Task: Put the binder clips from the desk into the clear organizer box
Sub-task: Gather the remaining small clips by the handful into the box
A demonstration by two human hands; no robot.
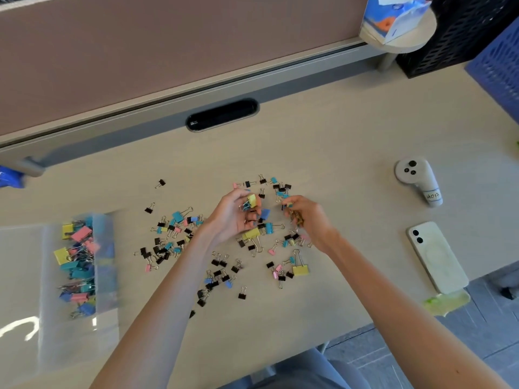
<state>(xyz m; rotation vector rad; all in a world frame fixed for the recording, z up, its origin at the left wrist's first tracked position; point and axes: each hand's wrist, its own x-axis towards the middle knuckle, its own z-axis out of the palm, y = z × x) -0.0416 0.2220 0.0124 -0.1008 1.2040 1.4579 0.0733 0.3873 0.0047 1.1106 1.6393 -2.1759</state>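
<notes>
Binder clips [216, 261] in black, teal, blue, pink and yellow are seen scattered over the middle of the counter [337, 136], most of them small, with a larger yellow clip [300, 270] lying toward the near edge. Both bare arms are stretched out over this scatter.

The left grip [233, 217] is held palm up above the clips, its fingers curled round a small handful, among which a yellow clip [252, 200] and a blue one are made out. The right grip [309, 217] is held just beside it, close but apart; a teal clip [288, 204] is pinched at its fingertips, and further wire handles are seen bunched under the curled fingers.

The clear organizer box [28, 276] is set on the counter well to the left of both grips, blurred in the picture. One of its compartments is already heaped with larger clips in pink, yellow, teal and blue; how the rest of the box is divided cannot be told.

To the right, a white handheld controller [415, 175] bearing a handwritten label is laid on the counter, and a pale phone [436, 256] is placed face down near the counter's edge. A dark oval cable slot [222, 115] is cut into the counter at the back, below a brown partition [168, 37].
</notes>
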